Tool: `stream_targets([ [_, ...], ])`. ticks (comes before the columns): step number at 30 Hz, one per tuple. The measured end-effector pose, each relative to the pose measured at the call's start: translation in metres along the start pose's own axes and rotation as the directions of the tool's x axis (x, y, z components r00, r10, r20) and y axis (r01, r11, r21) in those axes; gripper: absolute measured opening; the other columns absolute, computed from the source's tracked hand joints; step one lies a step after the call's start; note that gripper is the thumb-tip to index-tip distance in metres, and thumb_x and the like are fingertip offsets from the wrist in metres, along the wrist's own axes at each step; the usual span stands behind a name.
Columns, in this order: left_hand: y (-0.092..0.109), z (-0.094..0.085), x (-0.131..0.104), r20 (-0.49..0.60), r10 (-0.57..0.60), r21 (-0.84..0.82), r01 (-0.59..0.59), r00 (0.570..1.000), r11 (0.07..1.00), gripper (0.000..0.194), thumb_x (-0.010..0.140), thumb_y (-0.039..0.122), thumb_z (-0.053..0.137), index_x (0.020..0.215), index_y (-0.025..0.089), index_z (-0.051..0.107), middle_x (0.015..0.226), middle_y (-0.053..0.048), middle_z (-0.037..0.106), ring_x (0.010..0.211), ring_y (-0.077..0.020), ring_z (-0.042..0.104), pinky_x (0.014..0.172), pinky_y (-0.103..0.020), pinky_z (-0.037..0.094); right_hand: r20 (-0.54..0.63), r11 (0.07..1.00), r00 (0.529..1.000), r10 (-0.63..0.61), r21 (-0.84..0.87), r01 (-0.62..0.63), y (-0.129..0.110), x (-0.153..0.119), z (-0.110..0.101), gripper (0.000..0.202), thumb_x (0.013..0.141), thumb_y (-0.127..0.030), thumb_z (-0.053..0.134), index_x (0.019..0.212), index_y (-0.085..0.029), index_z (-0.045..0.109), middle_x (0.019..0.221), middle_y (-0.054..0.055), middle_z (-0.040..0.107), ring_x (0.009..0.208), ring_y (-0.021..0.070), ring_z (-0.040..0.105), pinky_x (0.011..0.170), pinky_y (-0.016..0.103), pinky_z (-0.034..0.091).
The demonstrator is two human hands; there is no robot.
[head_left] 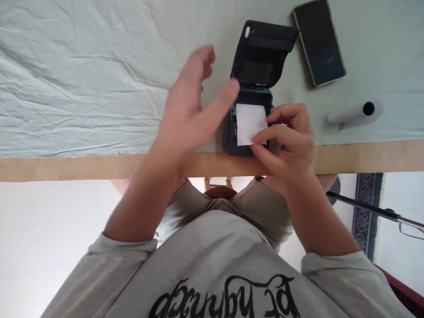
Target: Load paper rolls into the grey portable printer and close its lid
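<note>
A small black receipt printer sits at the near edge of the table, its lid swung up and back. White paper lies over the printer's body, its end reaching toward me. My right hand pinches the paper's near right corner between thumb and fingers. To the left of the printer, my left hand is raised and slightly blurred, with fingers and thumb apart and nothing in it. Its thumb tip overlaps the printer's left side near the hinge; whether it touches, I cannot tell.
At the back right lies a dark smartphone, close to the lid. A white paper roll with a black core rests right of my right hand. Pale green cloth covers the table up to its wooden edge. A black pole stands lower right.
</note>
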State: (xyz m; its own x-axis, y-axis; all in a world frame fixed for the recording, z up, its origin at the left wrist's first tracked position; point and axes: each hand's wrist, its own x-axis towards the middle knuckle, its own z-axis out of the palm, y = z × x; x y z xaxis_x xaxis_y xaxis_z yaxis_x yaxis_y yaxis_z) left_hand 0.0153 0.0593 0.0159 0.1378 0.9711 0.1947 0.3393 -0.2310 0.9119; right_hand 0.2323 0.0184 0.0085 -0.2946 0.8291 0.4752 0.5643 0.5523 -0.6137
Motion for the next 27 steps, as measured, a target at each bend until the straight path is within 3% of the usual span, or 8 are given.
stream_targets([
  [4, -0.004, 0.011, 0.052, 0.057, -0.226, -0.188, 0.232, 0.973, 0.954, 0.038, 0.107, 0.037, 0.04, 0.138, 0.015, 0.048, 0.143, -0.004, 0.048, 0.139, -0.0232, 0.048, 0.117, -0.048, 0.032, -0.108, 0.999, 0.993, 0.041, -0.011, -0.042, -0.003, -0.011, 0.006, 0.012, 0.079, -0.015, 0.072, 0.076, -0.027, 0.072, 0.078, 0.001, 0.049, 0.077, 0.0159, 0.054, 0.069, 0.036, 0.046],
  [8, -0.01, 0.026, 0.069, 0.11, -0.041, -0.422, 0.084, 0.993, 0.903, 0.028, 0.106, 0.032, 0.047, 0.092, 0.013, 0.064, 0.094, -0.003, 0.061, 0.096, -0.0164, 0.063, 0.094, -0.035, 0.046, -0.119, 0.998, 0.991, 0.057, -0.001, -0.058, -0.009, -0.013, 0.008, 0.012, 0.078, -0.013, 0.073, 0.076, -0.024, 0.073, 0.073, 0.0, 0.05, 0.071, 0.0135, 0.051, 0.062, 0.032, 0.041],
  [12, -0.005, 0.019, 0.051, 0.03, 0.072, -0.397, -0.055, 0.997, 0.916, 0.045, 0.107, 0.033, 0.039, 0.083, 0.01, 0.07, 0.09, -0.008, 0.069, 0.093, -0.0174, 0.063, 0.095, -0.035, 0.046, -0.101, 0.999, 0.994, 0.029, 0.017, -0.027, -0.012, -0.01, 0.008, 0.014, 0.079, -0.01, 0.071, 0.073, -0.023, 0.07, 0.061, -0.003, 0.05, 0.06, 0.0104, 0.046, 0.057, 0.029, 0.038],
  [16, 0.005, 0.008, 0.042, -0.025, 0.129, -0.09, -0.13, 0.991, 0.987, 0.031, 0.101, 0.026, 0.043, 0.086, 0.017, 0.068, 0.088, -0.004, 0.064, 0.091, -0.0173, 0.059, 0.089, -0.037, 0.048, -0.055, 0.998, 0.998, 0.042, 0.048, -0.039, -0.012, -0.009, 0.007, 0.015, 0.08, -0.01, 0.068, 0.071, -0.022, 0.069, 0.051, -0.006, 0.045, 0.053, 0.0089, 0.043, 0.053, 0.026, 0.035],
  [18, 0.013, 0.011, 0.047, 0.082, 0.267, 0.037, -0.27, 0.96, 0.962, 0.017, 0.097, 0.025, 0.05, 0.087, 0.02, 0.063, 0.085, -0.003, 0.063, 0.08, -0.0168, 0.055, 0.079, -0.037, 0.05, -0.035, 0.997, 0.997, 0.062, 0.049, -0.06, -0.012, -0.008, 0.006, 0.014, 0.08, -0.012, 0.068, 0.071, -0.022, 0.07, 0.051, -0.005, 0.046, 0.053, 0.0089, 0.043, 0.052, 0.026, 0.035],
  [20, 0.025, 0.021, 0.057, 0.172, 0.255, 0.17, -0.283, 0.952, 0.944, 0.016, 0.098, 0.024, 0.046, 0.095, 0.019, 0.061, 0.094, -0.004, 0.064, 0.091, -0.0195, 0.061, 0.087, -0.04, 0.052, -0.018, 0.996, 0.997, 0.074, 0.045, -0.073, -0.011, -0.008, 0.005, 0.013, 0.081, -0.015, 0.067, 0.071, -0.023, 0.071, 0.051, -0.005, 0.045, 0.052, 0.0092, 0.043, 0.052, 0.026, 0.035],
  [23, 0.042, 0.043, 0.072, 0.358, 0.063, 0.511, -0.252, 0.932, 0.822, 0.031, 0.1, 0.028, 0.048, 0.122, 0.01, 0.058, 0.122, -0.009, 0.063, 0.117, -0.0277, 0.06, 0.104, -0.044, 0.045, -0.008, 0.996, 0.996, 0.083, 0.038, -0.083, -0.01, -0.008, 0.004, 0.013, 0.081, -0.018, 0.066, 0.071, -0.024, 0.072, 0.049, -0.005, 0.044, 0.051, 0.0096, 0.043, 0.052, 0.027, 0.035],
  [27, 0.049, 0.066, 0.079, 0.424, -0.185, 0.692, -0.185, 0.887, 0.698, 0.037, 0.105, 0.038, 0.04, 0.13, 0.016, 0.056, 0.133, -0.014, 0.061, 0.123, -0.0376, 0.059, 0.095, -0.054, 0.05, -0.006, 0.996, 0.997, 0.081, 0.031, -0.081, -0.009, -0.008, 0.004, 0.013, 0.082, -0.018, 0.066, 0.072, -0.025, 0.071, 0.05, -0.005, 0.044, 0.052, 0.0099, 0.043, 0.053, 0.027, 0.036],
])
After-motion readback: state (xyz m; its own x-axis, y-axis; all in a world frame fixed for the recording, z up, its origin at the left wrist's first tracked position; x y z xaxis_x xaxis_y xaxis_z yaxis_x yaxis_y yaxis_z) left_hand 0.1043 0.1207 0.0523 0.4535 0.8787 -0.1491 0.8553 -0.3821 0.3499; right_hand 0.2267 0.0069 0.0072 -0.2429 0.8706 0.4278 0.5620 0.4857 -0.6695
